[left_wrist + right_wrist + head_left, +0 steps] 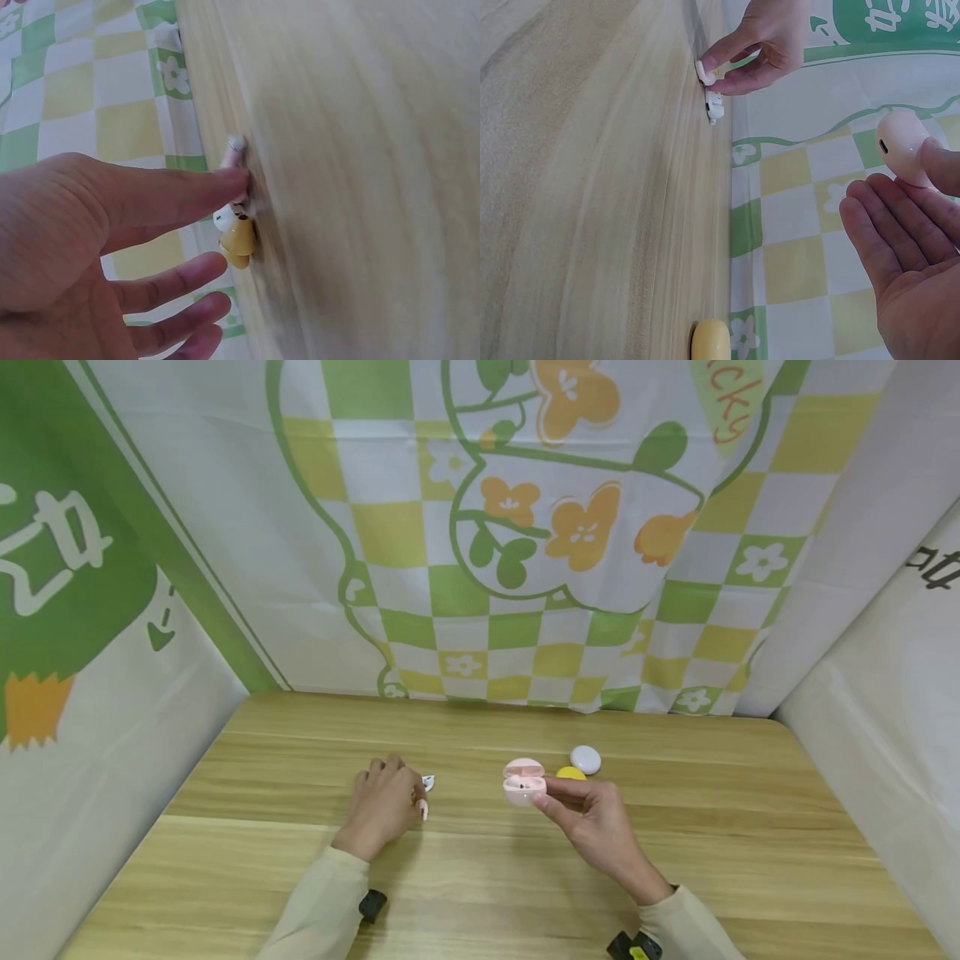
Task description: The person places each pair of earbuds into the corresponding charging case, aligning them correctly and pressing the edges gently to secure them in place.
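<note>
My left hand [386,806] is low over the table's left part and pinches a pink earbud [704,73] between thumb and index finger. In the left wrist view, that hand's other fingers are spread loosely. A white earbud [428,782] lies on the table beside it, and a yellow earbud [238,238] shows just past the fingertips. My right hand [600,827] grips a pink earbud case [524,792] by its side, holding it above the table with the lid up. Small dark spots show inside the case; whether an earbud sits in it I cannot tell.
Behind the right hand, a white case [586,760] and a yellow case [571,773] lie close together on the wooden table [480,893]. A patterned cloth [525,635] hangs along the table's back edge, with more cloth at both sides.
</note>
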Demonstrator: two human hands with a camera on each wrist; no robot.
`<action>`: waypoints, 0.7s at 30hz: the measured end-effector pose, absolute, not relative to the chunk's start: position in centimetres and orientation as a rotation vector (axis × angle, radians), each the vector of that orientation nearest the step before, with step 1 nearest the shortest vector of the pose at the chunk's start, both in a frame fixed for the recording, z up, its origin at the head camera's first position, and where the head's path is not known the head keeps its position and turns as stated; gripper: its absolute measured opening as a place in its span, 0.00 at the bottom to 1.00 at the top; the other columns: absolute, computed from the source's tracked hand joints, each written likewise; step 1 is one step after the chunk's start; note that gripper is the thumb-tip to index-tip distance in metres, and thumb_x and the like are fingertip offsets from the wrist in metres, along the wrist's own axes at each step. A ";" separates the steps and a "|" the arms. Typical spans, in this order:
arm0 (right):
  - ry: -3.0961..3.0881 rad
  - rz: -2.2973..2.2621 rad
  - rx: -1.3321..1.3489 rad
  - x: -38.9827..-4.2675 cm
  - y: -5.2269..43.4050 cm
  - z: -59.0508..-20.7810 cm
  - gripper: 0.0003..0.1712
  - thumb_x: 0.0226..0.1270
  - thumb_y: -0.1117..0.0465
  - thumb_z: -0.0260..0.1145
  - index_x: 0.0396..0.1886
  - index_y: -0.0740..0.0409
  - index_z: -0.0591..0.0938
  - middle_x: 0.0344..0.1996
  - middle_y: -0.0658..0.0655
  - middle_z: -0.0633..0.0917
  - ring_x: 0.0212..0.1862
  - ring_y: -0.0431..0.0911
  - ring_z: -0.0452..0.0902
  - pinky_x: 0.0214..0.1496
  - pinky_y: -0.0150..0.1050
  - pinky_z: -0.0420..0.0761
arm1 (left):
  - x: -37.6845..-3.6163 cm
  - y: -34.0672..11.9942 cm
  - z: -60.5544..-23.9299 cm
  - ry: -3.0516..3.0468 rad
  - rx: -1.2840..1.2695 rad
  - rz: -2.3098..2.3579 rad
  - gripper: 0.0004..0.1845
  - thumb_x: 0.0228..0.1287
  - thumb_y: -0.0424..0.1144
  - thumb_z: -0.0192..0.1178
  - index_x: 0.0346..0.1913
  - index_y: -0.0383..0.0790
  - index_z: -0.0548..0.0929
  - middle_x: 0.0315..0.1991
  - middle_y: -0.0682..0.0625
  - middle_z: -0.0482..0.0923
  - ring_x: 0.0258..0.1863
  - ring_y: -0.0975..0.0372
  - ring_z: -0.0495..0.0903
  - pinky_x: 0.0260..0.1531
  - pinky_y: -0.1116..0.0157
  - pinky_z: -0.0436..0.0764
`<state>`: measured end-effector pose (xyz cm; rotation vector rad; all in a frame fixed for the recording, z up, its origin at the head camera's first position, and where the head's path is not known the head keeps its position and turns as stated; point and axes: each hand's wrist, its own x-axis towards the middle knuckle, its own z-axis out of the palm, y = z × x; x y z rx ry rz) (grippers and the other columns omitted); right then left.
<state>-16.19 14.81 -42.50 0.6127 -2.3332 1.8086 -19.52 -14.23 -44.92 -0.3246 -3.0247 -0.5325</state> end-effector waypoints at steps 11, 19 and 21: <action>-2.343 1.804 0.615 -16.2 14.9 -42.6 0.12 0.66 0.69 0.71 0.48 0.70 0.87 0.41 0.62 0.89 0.44 0.45 0.87 0.46 0.37 0.85 | -19.1 -13.6 -44.2 -3.075 -0.366 -0.469 0.09 0.52 0.42 0.79 0.29 0.45 0.88 0.49 0.42 0.78 0.53 0.40 0.72 0.50 0.43 0.71; -2.350 1.803 0.618 -16.2 14.9 -42.7 0.12 0.67 0.69 0.71 0.48 0.69 0.87 0.41 0.61 0.89 0.44 0.46 0.87 0.47 0.37 0.85 | -19.2 -13.6 -44.3 -3.060 -0.369 -0.372 0.15 0.47 0.43 0.82 0.16 0.50 0.84 0.40 0.45 0.78 0.43 0.46 0.73 0.43 0.49 0.71; -2.343 1.799 0.623 -16.2 15.0 -42.7 0.12 0.66 0.69 0.71 0.48 0.70 0.87 0.41 0.61 0.89 0.44 0.46 0.87 0.47 0.37 0.85 | -19.3 -13.6 -44.3 -3.050 -0.371 -0.380 0.12 0.46 0.42 0.82 0.20 0.49 0.86 0.41 0.44 0.79 0.43 0.47 0.73 0.44 0.49 0.71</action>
